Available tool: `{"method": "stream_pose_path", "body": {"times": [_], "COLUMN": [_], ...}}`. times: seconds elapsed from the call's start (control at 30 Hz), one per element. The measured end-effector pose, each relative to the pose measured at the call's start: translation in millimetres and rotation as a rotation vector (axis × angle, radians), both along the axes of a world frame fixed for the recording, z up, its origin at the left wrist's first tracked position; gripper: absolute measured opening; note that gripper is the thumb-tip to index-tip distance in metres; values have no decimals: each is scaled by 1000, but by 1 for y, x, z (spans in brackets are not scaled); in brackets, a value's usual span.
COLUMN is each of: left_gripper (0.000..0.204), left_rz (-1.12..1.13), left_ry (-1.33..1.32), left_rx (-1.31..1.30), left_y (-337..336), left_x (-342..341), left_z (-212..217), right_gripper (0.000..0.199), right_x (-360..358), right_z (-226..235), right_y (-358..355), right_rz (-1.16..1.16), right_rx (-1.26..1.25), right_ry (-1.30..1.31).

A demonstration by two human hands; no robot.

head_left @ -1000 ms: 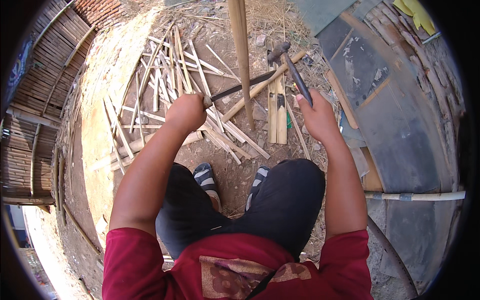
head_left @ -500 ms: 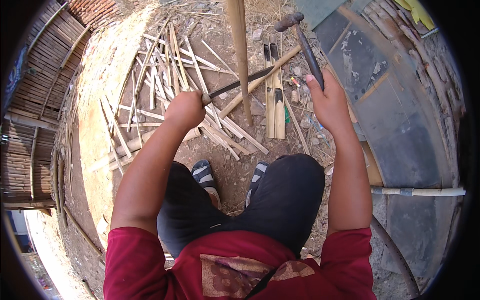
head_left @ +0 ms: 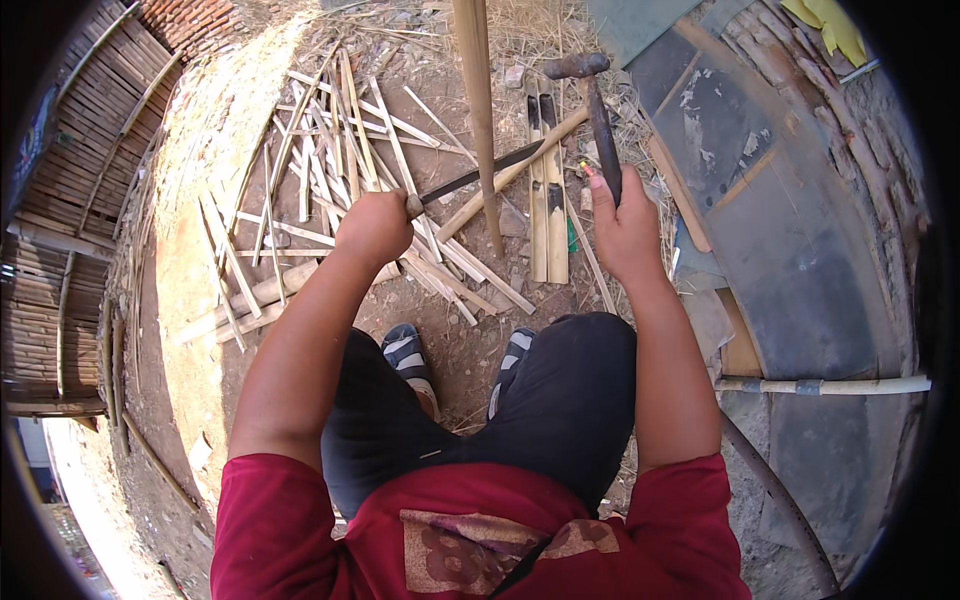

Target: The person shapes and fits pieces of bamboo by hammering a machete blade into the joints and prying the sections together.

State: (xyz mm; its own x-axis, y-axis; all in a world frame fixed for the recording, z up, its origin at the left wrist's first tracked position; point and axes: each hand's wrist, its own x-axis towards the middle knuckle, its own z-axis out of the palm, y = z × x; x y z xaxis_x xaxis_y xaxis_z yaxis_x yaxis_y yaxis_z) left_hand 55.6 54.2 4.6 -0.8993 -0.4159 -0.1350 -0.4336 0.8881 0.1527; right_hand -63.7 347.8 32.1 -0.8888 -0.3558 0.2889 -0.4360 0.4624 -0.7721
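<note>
My left hand is closed round the handle of a long dark-bladed machete. Its blade points up and to the right and crosses an upright bamboo pole, which hides a short stretch of it; whether the blade is in the pole or behind it I cannot tell. In my right hand is a hammer, gripped by its dark handle, its rusty head up and to the right of the blade tip. A slanting bamboo piece passes by the pole's lower end.
Many split bamboo strips lie heaped on the dirt at the left. Right of the pole lie two halved bamboo lengths. Dark flat panels cover the right side. A slatted bamboo wall stands far left.
My right hand and the hammer have moved left, closer to the pole, and the hammer stands more upright. The left hand and machete have shifted only slightly.
</note>
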Motion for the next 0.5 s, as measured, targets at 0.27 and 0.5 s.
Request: {"method": "stream_pose_path", "body": {"times": [0.27,0.5], "left_gripper": [23,23], "left_rz": [28,-6], "left_ry": [-45,-83], "left_rx": [8,3], "left_y": [3,3], "left_x": [-6,-16], "left_z": [-8,-2], "right_gripper": [31,30], "right_x": [-13,-23], "right_z": [-17,-74], "right_y": [0,3], "right_rz": [-41,41], "right_rx": [73,314], "right_ry": [-65,-153]}}
